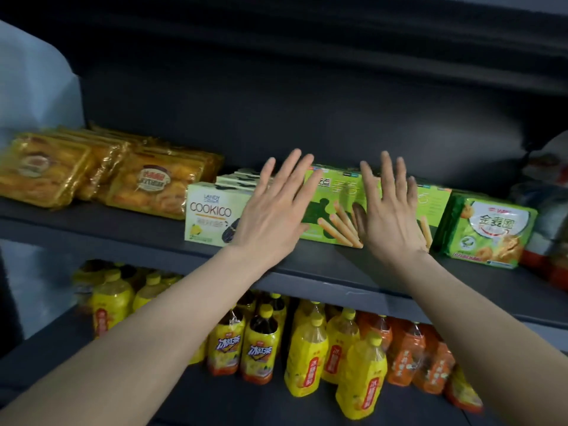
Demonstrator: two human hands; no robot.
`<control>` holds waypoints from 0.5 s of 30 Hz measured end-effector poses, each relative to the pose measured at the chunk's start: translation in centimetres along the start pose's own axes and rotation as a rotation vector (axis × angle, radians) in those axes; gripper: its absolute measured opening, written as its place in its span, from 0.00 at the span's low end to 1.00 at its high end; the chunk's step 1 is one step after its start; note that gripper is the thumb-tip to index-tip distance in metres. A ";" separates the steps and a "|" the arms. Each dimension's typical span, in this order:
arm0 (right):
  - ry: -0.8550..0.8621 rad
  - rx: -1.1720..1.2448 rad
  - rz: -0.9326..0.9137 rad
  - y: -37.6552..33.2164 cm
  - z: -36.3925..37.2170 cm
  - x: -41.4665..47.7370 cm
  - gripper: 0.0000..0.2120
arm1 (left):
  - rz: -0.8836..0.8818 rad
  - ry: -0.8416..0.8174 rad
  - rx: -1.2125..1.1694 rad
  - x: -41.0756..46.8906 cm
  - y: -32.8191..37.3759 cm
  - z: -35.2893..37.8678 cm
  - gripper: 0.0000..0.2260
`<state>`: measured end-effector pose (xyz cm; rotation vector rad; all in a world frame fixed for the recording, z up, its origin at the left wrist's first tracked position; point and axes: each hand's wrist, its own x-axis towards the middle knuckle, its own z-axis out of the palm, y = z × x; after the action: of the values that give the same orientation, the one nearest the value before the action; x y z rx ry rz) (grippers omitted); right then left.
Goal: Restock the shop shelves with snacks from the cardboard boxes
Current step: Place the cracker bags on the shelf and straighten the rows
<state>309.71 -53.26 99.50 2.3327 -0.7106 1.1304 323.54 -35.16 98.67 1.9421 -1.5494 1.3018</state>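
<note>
Both hands are up at the middle shelf (123, 238) here. The left hand (270, 210) and right hand (390, 210) are flat with fingers (289, 167) straight and spread, not gripping anything. They sit right in front of the green biscuit-stick boxes (332, 207) standing at the centre of the frame (can't tell if the palms actually touch the cardboard or just hover against it). Just left of those, partly behind the left hand, is a pale COOKICO box (209, 213) with more of the same lined up behind it. Further out at the left edge there's a pile of golden pastry packs (147, 186). On the right, just beside the green boxes, a green cracker pack (488, 229) stands at the shelf's front edge. Lower part of the frame: yellow and orange drink bottles (307, 358) crowd the shelf below.
</note>
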 end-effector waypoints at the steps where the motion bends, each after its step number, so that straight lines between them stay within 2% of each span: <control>1: 0.027 0.015 -0.010 -0.9 -0.4 -0.1 0.32 | -0.053 -0.024 0.013 -1.0 -0.9 -0.5 0.42; 8: 0.059 0.105 -0.192 -6.4 -0.3 -0.7 0.31 | -0.285 -0.176 0.058 -7.0 -6.6 -1.4 0.45; 12: 0.020 0.157 -0.372 -9.4 0.4 -1.3 0.32 | -0.365 -0.259 0.027 -8.0 -7.7 -1.2 0.49; 15: -0.025 0.192 -0.435 -11.2 0.7 -1.6 0.33 | -0.408 -0.294 -0.022 -7.7 -8.1 -1.1 0.50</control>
<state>316.23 -44.67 95.96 2.4948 -0.0882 1.0042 330.39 -27.00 95.24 2.3575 -1.1816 0.8580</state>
